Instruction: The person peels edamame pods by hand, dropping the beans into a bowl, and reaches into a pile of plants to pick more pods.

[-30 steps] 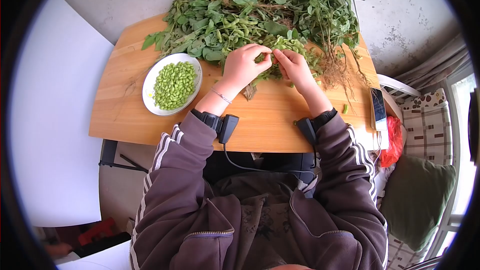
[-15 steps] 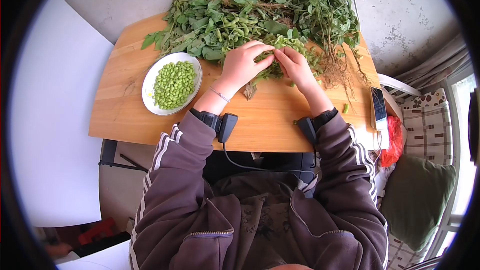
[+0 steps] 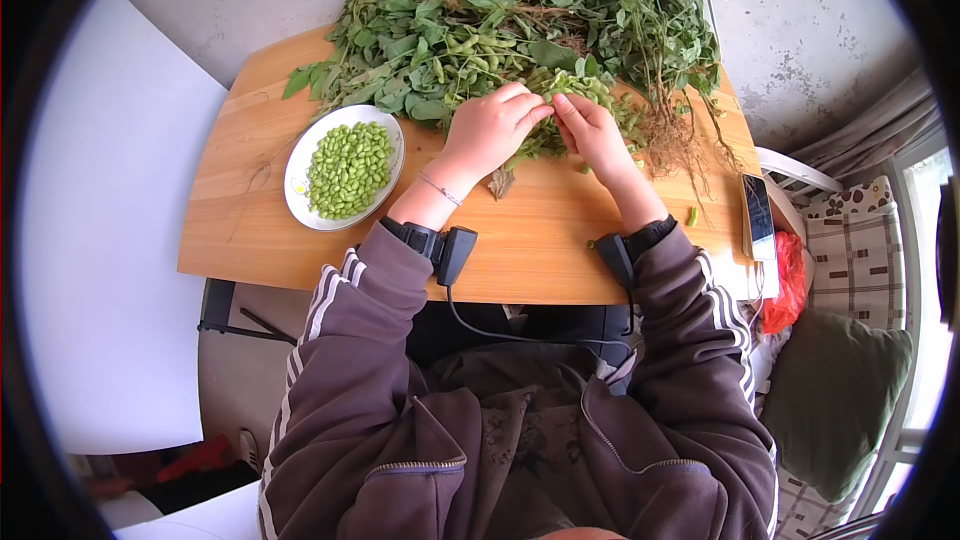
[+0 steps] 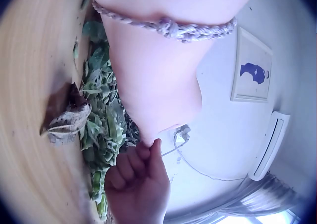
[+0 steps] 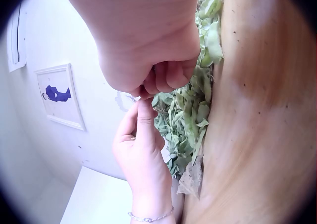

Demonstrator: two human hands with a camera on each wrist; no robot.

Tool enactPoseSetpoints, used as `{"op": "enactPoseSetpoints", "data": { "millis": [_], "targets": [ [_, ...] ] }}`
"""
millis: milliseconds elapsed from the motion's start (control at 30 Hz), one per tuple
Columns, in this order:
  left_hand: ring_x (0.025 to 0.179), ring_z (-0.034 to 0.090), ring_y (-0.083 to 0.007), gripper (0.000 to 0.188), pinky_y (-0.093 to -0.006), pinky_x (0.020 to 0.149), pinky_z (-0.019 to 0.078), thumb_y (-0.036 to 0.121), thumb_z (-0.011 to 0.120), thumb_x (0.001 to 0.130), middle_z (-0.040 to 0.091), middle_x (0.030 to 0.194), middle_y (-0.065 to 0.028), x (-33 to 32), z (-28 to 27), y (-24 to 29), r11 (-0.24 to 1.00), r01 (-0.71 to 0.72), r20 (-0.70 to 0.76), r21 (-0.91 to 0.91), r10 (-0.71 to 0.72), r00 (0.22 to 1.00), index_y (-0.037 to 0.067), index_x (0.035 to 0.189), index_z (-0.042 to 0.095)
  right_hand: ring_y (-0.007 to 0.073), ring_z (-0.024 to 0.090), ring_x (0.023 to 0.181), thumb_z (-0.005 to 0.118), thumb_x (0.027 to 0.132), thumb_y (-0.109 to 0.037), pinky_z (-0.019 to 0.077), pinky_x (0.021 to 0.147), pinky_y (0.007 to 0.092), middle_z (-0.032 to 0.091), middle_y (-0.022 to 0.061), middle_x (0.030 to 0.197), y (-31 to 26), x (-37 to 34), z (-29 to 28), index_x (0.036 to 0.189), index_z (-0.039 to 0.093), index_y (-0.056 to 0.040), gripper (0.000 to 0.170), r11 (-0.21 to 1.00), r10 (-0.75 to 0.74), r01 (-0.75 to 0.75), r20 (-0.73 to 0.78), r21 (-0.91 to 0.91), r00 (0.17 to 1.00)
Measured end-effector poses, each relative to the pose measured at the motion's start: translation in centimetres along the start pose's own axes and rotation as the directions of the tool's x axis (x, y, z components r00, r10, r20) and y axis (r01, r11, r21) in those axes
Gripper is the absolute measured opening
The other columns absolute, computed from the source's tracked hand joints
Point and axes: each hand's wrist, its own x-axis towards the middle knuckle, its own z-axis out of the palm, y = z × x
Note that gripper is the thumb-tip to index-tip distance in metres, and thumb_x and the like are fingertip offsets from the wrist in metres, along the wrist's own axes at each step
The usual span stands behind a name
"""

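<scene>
Green pods [image 3: 590,90], heaped just beyond left hand [image 3: 488,130] and right hand [image 3: 598,140], fingertips meeting

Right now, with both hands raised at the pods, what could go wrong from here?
The fingertips of the left hand and right hand meet close to the pods, so a small piece might slip down among them. The plate of shelled beans sits beside the left forearm; a sideways sweep could nudge it. The phone lies by the table's edge and might get knocked off.
</scene>
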Motion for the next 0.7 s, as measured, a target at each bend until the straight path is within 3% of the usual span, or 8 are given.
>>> {"op": "enactPoseSetpoints", "data": {
  "millis": [67,167,200,267,333,467,700],
  "targets": [
    [0.061,0.061,-0.0272,0.021,-0.0348,0.055,0.0491,0.029,0.065,0.094,0.062,0.082,-0.0044,0.0,0.2,-0.2,0.997,0.031,0.015,-0.064,-0.03,0.999,0.009,0.094,0.07,0.0046,0.036,0.055,0.052,0.104,-0.034,0.0307,0.049,0.0238,0.043,-0.0059,0.061,-0.3,-0.1,0.0,0.083,0.06,-0.0049,0.037,0.998,-0.051,0.051,0.008,-0.036,0.999],
    [0.057,0.058,-0.0233,0.025,-0.032,0.055,0.0456,0.03,0.061,0.097,0.058,0.076,-0.0059,0.0,1.4,-1.3,0.939,0.103,0.043,-0.328,-0.094,0.995,0.006,0.094,0.068,0.0047,0.036,0.057,0.051,0.105,-0.032,0.0308,0.051,0.0235,0.042,-0.006,0.062,-0.9,-0.5,0.1,0.086,0.062,-0.0041,0.035,0.995,-0.074,0.075,0.013,-0.065,0.997],
    [0.056,0.054,-0.0198,0.027,-0.0302,0.054,0.043,0.031,0.06,0.098,0.056,0.074,-0.0046,0.1,1.0,-1.0,0.882,0.235,0.154,-0.407,-0.188,0.97,0.006,0.093,0.068,0.0049,0.036,0.057,0.052,0.105,-0.031,0.0313,0.052,0.0235,0.043,-0.0059,0.063,-0.9,-0.5,0.1,0.087,0.063,-0.0042,0.034,0.994,-0.086,0.088,0.026,-0.065,0.996],
    [0.053,0.047,-0.0128,0.031,-0.0265,0.053,0.0378,0.032,0.058,0.1,0.053,0.07,-0.0021,0.3,0.0,-0.5,0.708,0.494,0.389,-0.505,-0.324,0.862,0.005,0.09,0.067,0.0053,0.037,0.059,0.052,0.105,-0.029,0.0322,0.053,0.0235,0.043,-0.0055,0.064,-1.0,-0.5,-0.1,0.09,0.064,-0.0046,0.032,0.991,-0.11,0.113,0.053,-0.065,0.993],
    [0.054,0.04,-0.0072,0.035,-0.0241,0.051,0.0319,0.035,0.057,0.101,0.051,0.07,0.0022,0.2,-0.2,-0.8,0.52,0.631,0.523,-0.576,-0.359,0.773,0.004,0.089,0.067,0.0064,0.037,0.06,0.053,0.104,-0.028,0.0337,0.054,0.0243,0.044,-0.0041,0.064,-0.9,-0.4,-0.2,0.09,0.064,-0.0041,0.03,0.985,-0.139,0.145,0.068,-0.099,0.988],
    [0.053,0.03,-0.0023,0.039,-0.0216,0.049,0.023,0.039,0.057,0.101,0.051,0.072,0.0063,0.5,-0.8,-1.0,0.129,0.754,0.666,-0.644,-0.39,0.636,0.002,0.09,0.066,0.0097,0.04,0.063,0.055,0.103,-0.028,0.0384,0.058,0.0275,0.047,-0.0007,0.066,-1.0,-0.5,-0.4,0.091,0.063,-0.0025,0.029,0.935,-0.254,0.265,0.079,-0.233,0.964],
    [0.053,0.029,-0.0014,0.038,-0.0207,0.049,0.0224,0.039,0.059,0.1,0.051,0.073,0.0072,0.7,-1.2,-0.8,0.135,0.741,0.654,-0.658,-0.385,0.651,0.002,0.096,0.067,0.0105,0.043,0.065,0.058,0.101,-0.031,0.0403,0.06,0.0298,0.052,0.0008,0.067,-0.9,-0.4,-0.4,0.088,0.064,-0.0007,0.033,0.976,-0.126,0.126,0.009,-0.179,0.992]
  ]
}}
